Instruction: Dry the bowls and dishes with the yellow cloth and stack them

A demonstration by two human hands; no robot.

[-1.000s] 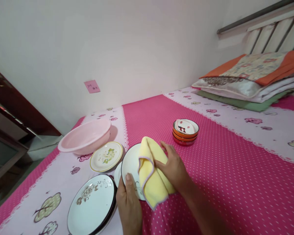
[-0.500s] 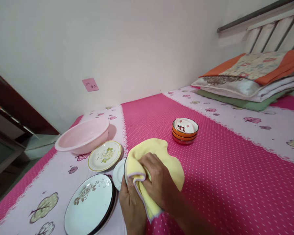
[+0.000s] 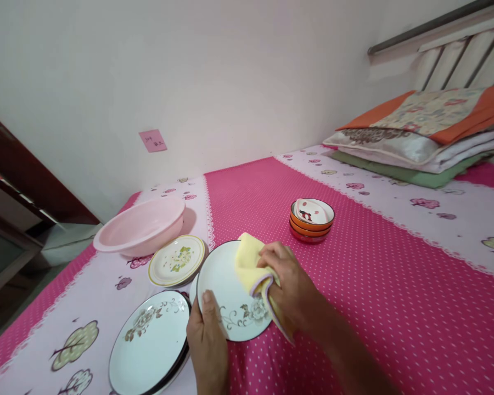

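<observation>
A white plate [image 3: 224,280] with a dark rim and a grey-brown flower pattern is tilted in front of me. My left hand [image 3: 209,332] grips its lower left edge, thumb on the face and the other fingers out of sight behind. In my right hand [image 3: 283,277] is a bunched yellow cloth [image 3: 249,263] with a purple hem, pressed on the plate's upper right part. Just left of my left hand lies a stack of larger flowered plates [image 3: 150,340]. Behind it sits a stack of yellow-rimmed plates [image 3: 179,260]. A small white plate [image 3: 193,288] is mostly hidden.
Several small bowls [image 3: 310,227] with orange and red outsides are stacked right of the middle of the bed [image 3: 374,307]. A pink basin [image 3: 140,227] stands at the back left. Folded bedding and cushions [image 3: 420,137] are piled at the back right, by the wall.
The cloth, which was spread over the plate, is now gathered at its right side, baring the plate's face. My right hand has moved right and slightly up; my left hand has shifted a little left.
</observation>
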